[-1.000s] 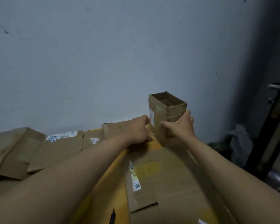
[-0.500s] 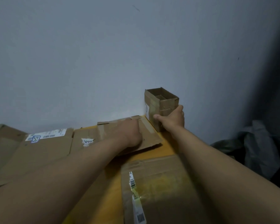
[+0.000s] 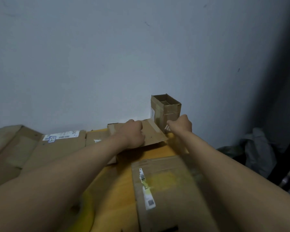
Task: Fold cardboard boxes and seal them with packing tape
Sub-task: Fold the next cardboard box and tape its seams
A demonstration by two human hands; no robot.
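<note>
**Small open box at the wall, both hands at the cardboard**

A small cardboard box stands upright against the grey wall, at the far end of a yellow surface. The top of the box is open, with no flaps closed over it. Inside, a cardboard divider or folded inner flap crosses the opening; any other contents cannot be told from this view. A strip of tape runs down its left face, and a small printed label sits near its lower front corner.

The right hand touches the lower front of the box. Its fingers curl inward, but whether they actually grip the box cannot be told.

The left hand rests on a flattened piece of cardboard that lies just left of the box and touches its base. The fingers curl down over the sheet, and the thumb side faces the box.

Nearer the camera, a larger flattened box with a barcode label lies on the yellow surface. More flattened cardboard with a white shipping label lies to the left along the wall. Crumpled grey material sits on the floor at the right
</note>
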